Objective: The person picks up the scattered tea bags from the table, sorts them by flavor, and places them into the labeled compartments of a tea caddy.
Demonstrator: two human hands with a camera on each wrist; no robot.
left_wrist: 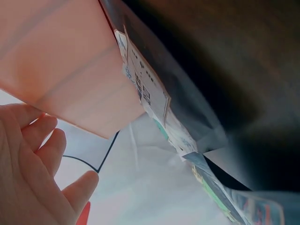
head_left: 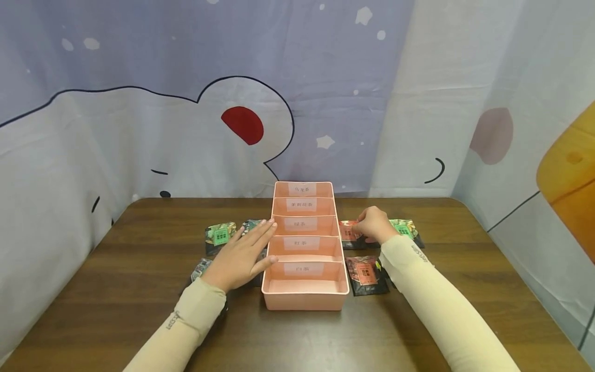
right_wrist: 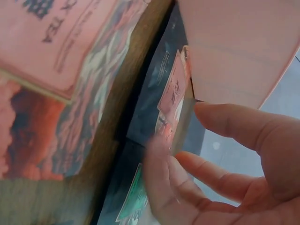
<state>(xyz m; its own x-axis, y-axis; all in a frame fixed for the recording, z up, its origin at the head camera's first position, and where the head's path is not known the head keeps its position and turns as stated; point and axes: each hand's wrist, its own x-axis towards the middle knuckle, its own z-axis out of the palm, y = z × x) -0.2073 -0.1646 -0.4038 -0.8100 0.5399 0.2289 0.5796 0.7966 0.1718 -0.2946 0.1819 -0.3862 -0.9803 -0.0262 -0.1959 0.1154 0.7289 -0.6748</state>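
Note:
A pink divided box (head_left: 305,302) with paper labels on its compartments stands mid-table. My left hand (head_left: 241,256) reaches over dark packets on the left, its fingers extended at the box's left rim; the left wrist view shows this hand (left_wrist: 33,159) beside the box wall (left_wrist: 70,70). To the right of the box, my right hand (head_left: 375,225) is at a red-labelled tea packet (head_left: 349,235). In the right wrist view, its thumb and fingers (right_wrist: 225,124) are bent and spread apart near that packet (right_wrist: 173,96), with nothing visible between them.
Nearer on the right lies another red-labelled tea packet (head_left: 366,276). A green-labelled packet (head_left: 405,229) lies beyond the right wrist. On the left are a green-labelled packet (head_left: 220,236) and other packets (head_left: 201,268) partly hidden by the left arm. A patterned curtain (head_left: 325,103) hangs behind the table.

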